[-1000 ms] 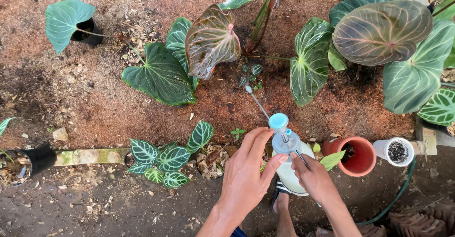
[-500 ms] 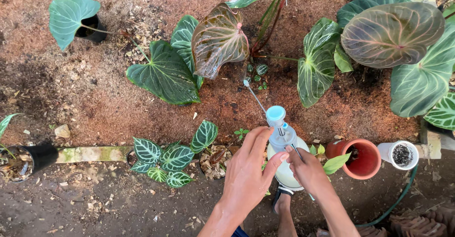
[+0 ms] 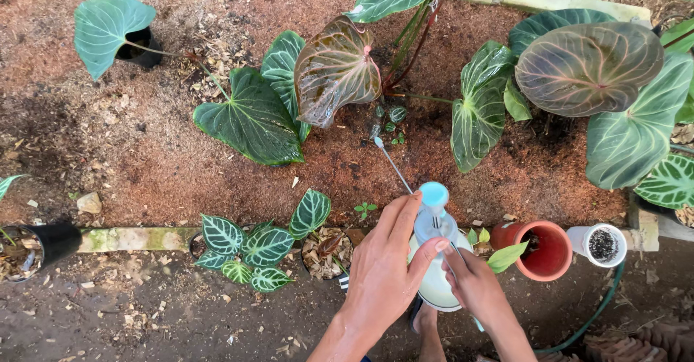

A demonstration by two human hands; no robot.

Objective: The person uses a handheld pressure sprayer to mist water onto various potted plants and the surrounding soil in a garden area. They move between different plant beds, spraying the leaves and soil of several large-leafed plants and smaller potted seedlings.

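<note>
A white pressure sprayer bottle (image 3: 437, 287) with a pale blue pump cap (image 3: 434, 195) stands low in the middle of the head view. Its thin wand (image 3: 394, 164) points up and left toward large dark veined leaves (image 3: 337, 69). My left hand (image 3: 383, 275) wraps the bottle's left side, fingers up by the cap. My right hand (image 3: 473, 286) grips the handle on the right side. A bare foot shows below the bottle.
A brown mulch bed (image 3: 181, 167) holds big-leafed plants (image 3: 589, 69). A pale border strip (image 3: 130, 238) edges it. Small striped plants (image 3: 249, 246), a black pot (image 3: 54, 240), a terracotta pot (image 3: 543, 250), a white pot (image 3: 601, 244) and a green hose (image 3: 600, 308) lie along it.
The view has shifted slightly. Both hands stay on the sprayer; the left fingers have slid higher toward the blue cap.
</note>
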